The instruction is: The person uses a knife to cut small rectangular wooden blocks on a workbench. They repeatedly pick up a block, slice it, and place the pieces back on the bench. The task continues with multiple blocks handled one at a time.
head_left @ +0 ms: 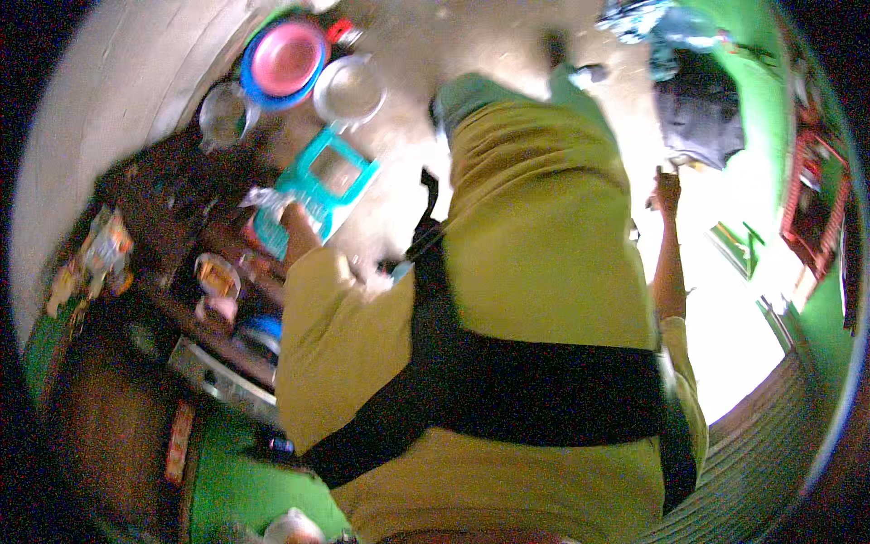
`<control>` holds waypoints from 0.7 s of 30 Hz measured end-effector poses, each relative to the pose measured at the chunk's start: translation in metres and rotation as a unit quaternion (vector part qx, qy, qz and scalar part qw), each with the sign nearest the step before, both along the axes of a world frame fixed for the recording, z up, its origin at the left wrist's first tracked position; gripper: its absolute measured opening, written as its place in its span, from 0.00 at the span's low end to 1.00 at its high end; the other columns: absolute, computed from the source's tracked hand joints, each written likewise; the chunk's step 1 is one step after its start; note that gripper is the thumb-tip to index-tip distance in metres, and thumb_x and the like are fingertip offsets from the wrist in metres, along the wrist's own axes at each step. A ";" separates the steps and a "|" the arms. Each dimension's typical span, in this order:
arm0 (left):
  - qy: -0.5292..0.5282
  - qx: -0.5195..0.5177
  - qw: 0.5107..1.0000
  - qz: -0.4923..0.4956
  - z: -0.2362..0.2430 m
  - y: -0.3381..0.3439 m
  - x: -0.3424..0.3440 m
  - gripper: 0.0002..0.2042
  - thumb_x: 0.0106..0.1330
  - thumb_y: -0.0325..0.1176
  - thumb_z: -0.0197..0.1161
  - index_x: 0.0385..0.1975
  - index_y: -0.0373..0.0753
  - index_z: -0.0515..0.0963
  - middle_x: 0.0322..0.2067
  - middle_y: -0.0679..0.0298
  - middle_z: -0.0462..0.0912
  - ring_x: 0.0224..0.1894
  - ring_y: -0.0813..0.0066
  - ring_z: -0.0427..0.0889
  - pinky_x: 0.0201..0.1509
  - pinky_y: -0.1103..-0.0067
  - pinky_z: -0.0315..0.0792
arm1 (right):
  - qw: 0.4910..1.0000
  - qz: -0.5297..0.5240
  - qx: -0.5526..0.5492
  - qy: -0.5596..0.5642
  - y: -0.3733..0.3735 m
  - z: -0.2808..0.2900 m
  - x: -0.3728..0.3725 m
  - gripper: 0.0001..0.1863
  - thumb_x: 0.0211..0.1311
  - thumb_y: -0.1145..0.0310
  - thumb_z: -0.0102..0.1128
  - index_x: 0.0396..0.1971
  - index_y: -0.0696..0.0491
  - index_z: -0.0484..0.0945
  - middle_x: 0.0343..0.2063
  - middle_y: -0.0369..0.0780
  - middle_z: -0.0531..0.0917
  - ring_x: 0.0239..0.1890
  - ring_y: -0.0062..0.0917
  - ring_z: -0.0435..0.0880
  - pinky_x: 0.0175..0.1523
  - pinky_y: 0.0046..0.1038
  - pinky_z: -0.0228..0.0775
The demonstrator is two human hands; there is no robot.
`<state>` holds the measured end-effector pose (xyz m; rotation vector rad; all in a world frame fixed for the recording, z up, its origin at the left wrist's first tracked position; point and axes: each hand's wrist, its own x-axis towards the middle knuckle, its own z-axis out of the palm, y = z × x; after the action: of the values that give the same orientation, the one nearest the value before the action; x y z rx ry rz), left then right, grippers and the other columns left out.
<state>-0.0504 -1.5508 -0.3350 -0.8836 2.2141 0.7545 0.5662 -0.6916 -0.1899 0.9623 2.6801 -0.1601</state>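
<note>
My left hand (294, 218) reaches out to the left, over a teal plastic item with a square opening (337, 177), which could be a stool or a rack. A crumpled, silvery-white thing (263, 197) lies right by its fingers; blur hides whether they grip it. Away on the right, my right hand (668, 190) hangs against the bright light from the doorway. Its fingers look partly bent but are smeared, and no held object can be made out.
On the floor at far left are a pink basin (286, 56) inside a blue one, a pale metal pot (350, 91) and another pot (227, 115). A dark shelf holds a bowl of food (217, 276). Dark cloth (698, 113) hangs by the green wall (757, 91) at right.
</note>
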 end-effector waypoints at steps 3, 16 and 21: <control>0.020 -0.048 0.996 -0.076 0.038 0.019 -0.027 0.23 0.74 0.53 0.65 0.55 0.40 0.78 0.43 0.65 0.85 0.41 0.66 0.83 0.45 0.66 0.78 | 0.966 -0.133 -0.071 0.210 -0.091 -0.015 -0.089 0.24 0.72 0.67 0.67 0.63 0.57 0.73 0.18 0.36 0.78 0.22 0.23 0.77 0.37 0.31 0.77; -0.180 0.113 0.955 -0.207 0.086 0.286 0.067 0.21 0.75 0.52 0.64 0.51 0.40 0.80 0.41 0.67 0.85 0.38 0.71 0.82 0.43 0.70 0.76 | 0.848 -0.358 -0.152 0.360 0.008 0.055 -0.197 0.21 0.71 0.63 0.67 0.59 0.54 0.77 0.19 0.44 0.83 0.20 0.31 0.82 0.29 0.37 0.72; -0.170 0.138 0.938 -0.270 0.110 0.409 0.041 0.20 0.76 0.52 0.64 0.50 0.39 0.81 0.40 0.67 0.85 0.37 0.72 0.82 0.42 0.71 0.75 | 0.768 -0.412 -0.173 0.458 0.119 0.061 -0.203 0.20 0.73 0.62 0.67 0.61 0.51 0.79 0.25 0.39 0.85 0.18 0.18 0.78 0.21 0.26 0.69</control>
<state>-0.0097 -1.1413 -0.2250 -0.2183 1.8497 0.5699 0.3632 -0.5726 -0.1286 2.2789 2.4470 -1.6084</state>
